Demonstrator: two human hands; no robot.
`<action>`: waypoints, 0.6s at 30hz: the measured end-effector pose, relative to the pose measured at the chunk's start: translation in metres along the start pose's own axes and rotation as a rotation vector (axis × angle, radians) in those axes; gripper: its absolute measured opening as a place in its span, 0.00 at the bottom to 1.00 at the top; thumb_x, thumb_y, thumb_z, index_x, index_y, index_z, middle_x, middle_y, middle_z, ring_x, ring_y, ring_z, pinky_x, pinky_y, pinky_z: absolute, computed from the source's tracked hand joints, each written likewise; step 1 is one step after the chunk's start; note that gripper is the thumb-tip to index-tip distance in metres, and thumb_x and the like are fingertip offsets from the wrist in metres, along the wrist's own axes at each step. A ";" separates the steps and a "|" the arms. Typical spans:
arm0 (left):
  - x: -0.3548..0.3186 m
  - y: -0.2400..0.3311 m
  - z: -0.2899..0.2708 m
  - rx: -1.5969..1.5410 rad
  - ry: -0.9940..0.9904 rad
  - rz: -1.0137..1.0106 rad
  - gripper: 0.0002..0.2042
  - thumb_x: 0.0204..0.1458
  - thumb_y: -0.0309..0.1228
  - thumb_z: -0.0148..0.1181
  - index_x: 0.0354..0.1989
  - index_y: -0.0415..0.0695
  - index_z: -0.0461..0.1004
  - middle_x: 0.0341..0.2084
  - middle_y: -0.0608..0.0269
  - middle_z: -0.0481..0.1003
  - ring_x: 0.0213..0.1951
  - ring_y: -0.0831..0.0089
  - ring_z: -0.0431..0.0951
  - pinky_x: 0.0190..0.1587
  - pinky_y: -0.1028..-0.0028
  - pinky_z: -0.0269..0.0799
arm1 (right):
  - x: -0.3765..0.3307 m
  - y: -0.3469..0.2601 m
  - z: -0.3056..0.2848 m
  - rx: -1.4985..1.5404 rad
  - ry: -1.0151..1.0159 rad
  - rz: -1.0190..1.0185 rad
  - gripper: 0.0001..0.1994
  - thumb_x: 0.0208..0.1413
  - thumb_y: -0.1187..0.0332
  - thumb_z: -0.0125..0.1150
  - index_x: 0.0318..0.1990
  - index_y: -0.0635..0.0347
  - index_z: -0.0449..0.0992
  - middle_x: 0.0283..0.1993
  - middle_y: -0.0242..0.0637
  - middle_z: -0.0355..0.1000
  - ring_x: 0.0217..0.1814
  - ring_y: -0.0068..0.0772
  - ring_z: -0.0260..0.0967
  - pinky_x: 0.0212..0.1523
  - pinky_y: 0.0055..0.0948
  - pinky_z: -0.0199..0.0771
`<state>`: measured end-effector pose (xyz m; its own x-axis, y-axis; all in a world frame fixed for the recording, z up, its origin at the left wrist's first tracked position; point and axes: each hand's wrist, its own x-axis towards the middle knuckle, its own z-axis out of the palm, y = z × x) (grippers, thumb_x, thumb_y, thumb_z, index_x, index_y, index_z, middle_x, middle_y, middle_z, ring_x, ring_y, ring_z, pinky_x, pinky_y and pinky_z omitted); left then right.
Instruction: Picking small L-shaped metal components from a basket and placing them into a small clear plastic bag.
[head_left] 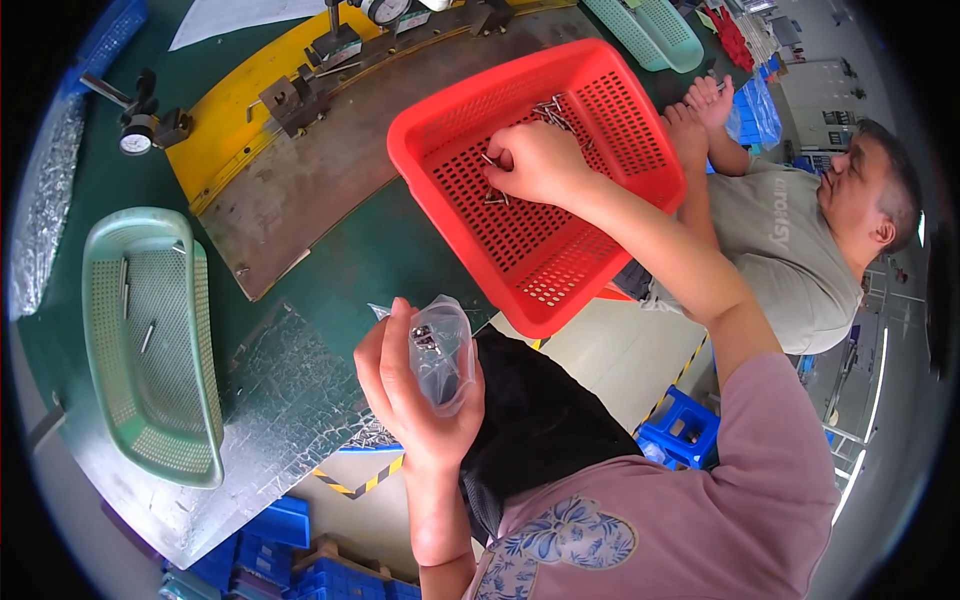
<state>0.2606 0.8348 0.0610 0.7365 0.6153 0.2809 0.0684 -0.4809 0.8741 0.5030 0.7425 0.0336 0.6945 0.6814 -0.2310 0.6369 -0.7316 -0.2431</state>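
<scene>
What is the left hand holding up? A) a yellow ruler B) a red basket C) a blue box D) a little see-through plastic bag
D: the left hand grips a small clear plastic bag with a few tiny metal bits inside, while the right hand reaches into the red basket.

We record a red perforated basket (560, 190) holding silver-grey metal pins (550, 110). A pale green mesh basket (150, 340) sits on a dark green table top (380, 260). We note a yellow-edged, grey-brown metal plate (300, 190), a clear plastic bag (442, 352), and black-and-yellow hazard striping (365, 482) at the table edge. The sleeve (720, 500) is mauve with a blue floral print. Blue crates (685, 425) stand below. A co-worker wears a grey shirt (780, 250).
</scene>
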 end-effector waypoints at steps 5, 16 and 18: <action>0.000 -0.001 0.001 0.005 -0.005 0.012 0.34 0.35 0.19 0.65 0.57 0.37 0.62 0.42 0.50 0.66 0.41 0.58 0.70 0.43 0.66 0.67 | 0.006 0.011 0.009 -0.027 0.074 -0.073 0.04 0.40 0.68 0.60 0.24 0.57 0.77 0.24 0.38 0.74 0.31 0.42 0.73 0.32 0.41 0.71; 0.001 -0.002 -0.001 0.018 0.007 -0.003 0.34 0.34 0.19 0.65 0.56 0.37 0.63 0.42 0.50 0.66 0.41 0.59 0.70 0.42 0.66 0.68 | -0.005 0.017 0.012 -0.006 0.051 -0.129 0.05 0.40 0.68 0.62 0.23 0.59 0.76 0.25 0.41 0.73 0.31 0.44 0.73 0.32 0.41 0.72; 0.001 -0.002 0.000 -0.006 0.017 -0.008 0.34 0.34 0.19 0.65 0.56 0.37 0.63 0.41 0.51 0.67 0.40 0.59 0.70 0.42 0.66 0.68 | -0.007 0.015 0.013 -0.037 0.074 -0.149 0.05 0.40 0.68 0.61 0.23 0.59 0.76 0.25 0.41 0.73 0.32 0.44 0.72 0.33 0.42 0.72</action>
<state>0.2612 0.8366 0.0600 0.7245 0.6297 0.2803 0.0701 -0.4719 0.8789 0.5036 0.7272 0.0195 0.6132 0.7801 -0.1243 0.7459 -0.6236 -0.2341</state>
